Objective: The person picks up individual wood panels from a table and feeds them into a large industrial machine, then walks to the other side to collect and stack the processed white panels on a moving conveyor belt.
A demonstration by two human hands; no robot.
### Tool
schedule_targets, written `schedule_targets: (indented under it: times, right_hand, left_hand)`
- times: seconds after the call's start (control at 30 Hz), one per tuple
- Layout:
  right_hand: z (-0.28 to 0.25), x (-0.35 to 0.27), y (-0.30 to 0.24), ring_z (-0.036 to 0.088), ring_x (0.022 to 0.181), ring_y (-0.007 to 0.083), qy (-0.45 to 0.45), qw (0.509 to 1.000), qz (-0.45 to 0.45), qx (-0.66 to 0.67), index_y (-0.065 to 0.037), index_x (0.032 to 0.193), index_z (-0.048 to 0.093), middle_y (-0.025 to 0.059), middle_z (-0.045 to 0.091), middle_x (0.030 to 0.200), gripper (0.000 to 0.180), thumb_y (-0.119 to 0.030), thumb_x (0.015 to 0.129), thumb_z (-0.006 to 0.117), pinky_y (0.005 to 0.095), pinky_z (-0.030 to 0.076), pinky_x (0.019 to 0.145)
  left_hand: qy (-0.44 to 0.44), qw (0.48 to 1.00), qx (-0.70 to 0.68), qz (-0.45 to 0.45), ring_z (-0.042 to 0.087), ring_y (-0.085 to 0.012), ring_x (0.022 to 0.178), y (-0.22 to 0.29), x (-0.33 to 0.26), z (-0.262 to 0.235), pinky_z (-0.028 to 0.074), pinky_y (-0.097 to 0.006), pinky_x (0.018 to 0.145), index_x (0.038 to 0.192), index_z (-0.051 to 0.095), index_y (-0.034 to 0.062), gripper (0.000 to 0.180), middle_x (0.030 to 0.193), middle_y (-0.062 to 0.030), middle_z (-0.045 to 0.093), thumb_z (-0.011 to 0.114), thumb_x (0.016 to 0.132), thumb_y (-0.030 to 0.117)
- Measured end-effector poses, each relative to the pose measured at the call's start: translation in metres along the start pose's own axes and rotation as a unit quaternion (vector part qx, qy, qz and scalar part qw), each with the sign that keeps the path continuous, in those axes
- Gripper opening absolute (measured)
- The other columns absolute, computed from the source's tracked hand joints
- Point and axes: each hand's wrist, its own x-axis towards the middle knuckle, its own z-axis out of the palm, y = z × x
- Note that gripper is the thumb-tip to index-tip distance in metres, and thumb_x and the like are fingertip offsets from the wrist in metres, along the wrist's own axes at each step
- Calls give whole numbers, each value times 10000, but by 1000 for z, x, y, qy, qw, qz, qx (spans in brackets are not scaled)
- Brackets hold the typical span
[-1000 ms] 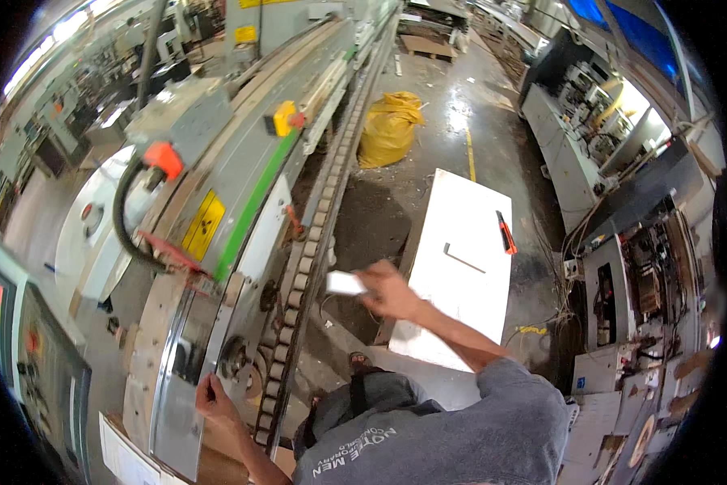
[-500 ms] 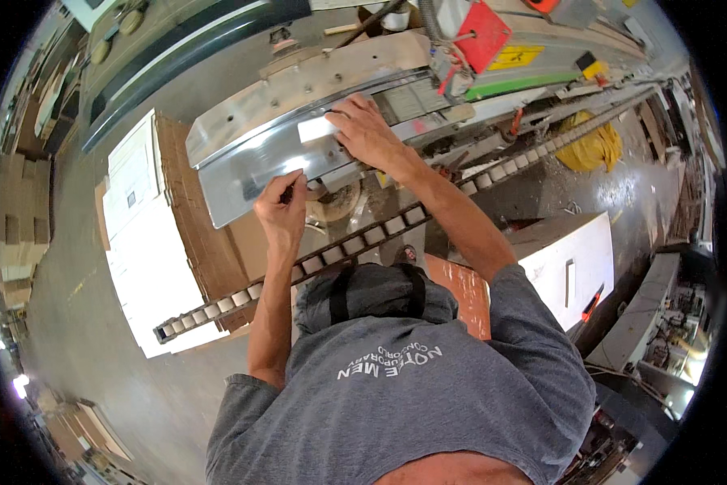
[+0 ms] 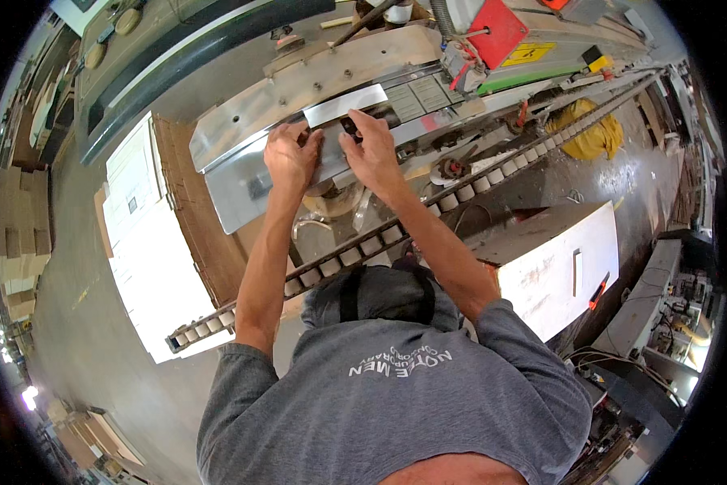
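A narrow white strip (image 3: 355, 102) lies on the shiny metal table (image 3: 236, 187), along the foot of the raised metal fence (image 3: 238, 121). My left hand (image 3: 292, 159) is at the strip's left end, its fingers curled and the index fingertip touching the corner. Farther right, my right hand (image 3: 372, 153) has bent fingers at the strip's near edge, with a dark gap between thumb and index finger. Both hands are closed around the edge of the strip; their undersides are hidden.
A roller rail (image 3: 369, 245) crosses between my body and the table. White-topped cardboard (image 3: 141, 234) stands at left, a white box (image 3: 565, 263) with a red-and-black cutter (image 3: 598, 291) at right. A red panel (image 3: 497, 32) is on the machine; yellow cloth (image 3: 594, 133) lies beyond the rail.
The strip has moved away from me and right, and shows more of its length. My left hand has moved up to it; my right hand has come nearer to me.
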Motion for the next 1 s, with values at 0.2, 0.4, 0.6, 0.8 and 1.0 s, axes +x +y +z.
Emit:
schedule_targets:
  times: [0.2, 0.4, 0.6, 0.8, 1.0]
  right_hand:
    - [-2, 12, 4, 526, 1123, 438, -31, 1000, 4, -2, 80, 1246, 507, 269, 591, 1183, 454, -144, 883, 661, 531, 376, 983]
    - [-16, 16, 27, 537, 1091, 430, 11, 1000, -14, -22, 83, 1245, 514, 266, 597, 1172, 449, -149, 886, 651, 511, 389, 966]
    - [-40, 25, 59, 542, 1168, 380, 46, 999, 24, -14, 25, 1272, 550, 229, 598, 1255, 455, -194, 885, 651, 483, 344, 1067]
    - [-68, 40, 86, 522, 1185, 407, 39, 997, 40, -60, 24, 1323, 524, 239, 568, 1309, 500, -222, 901, 629, 489, 326, 1093]
    - [-102, 30, 101, 454, 1274, 439, 30, 999, -4, -10, 63, 1345, 474, 272, 508, 1360, 492, -191, 940, 591, 528, 292, 1113]
  left_hand:
    - [87, 995, -39, 32, 660, -345, 799, -8, 8, 26, 512, -407, 718, 867, 733, 51, 273, 860, -154, 699, 778, 792, 309]
    - [101, 990, -50, 89, 625, -344, 760, 17, 20, 48, 498, -436, 683, 769, 688, 44, 172, 770, -134, 657, 777, 767, 191]
    - [103, 983, -58, 143, 603, -359, 732, 46, 36, 78, 485, -455, 663, 740, 656, 47, 181, 735, -136, 619, 769, 771, 184]
    - [87, 984, -60, 146, 607, -356, 734, 82, 54, 108, 489, -463, 665, 718, 653, 45, 183, 741, -136, 626, 769, 771, 178]
    - [55, 976, -100, 184, 603, -374, 705, 124, 76, 141, 481, -469, 638, 708, 648, 46, 183, 726, -141, 629, 776, 766, 163]
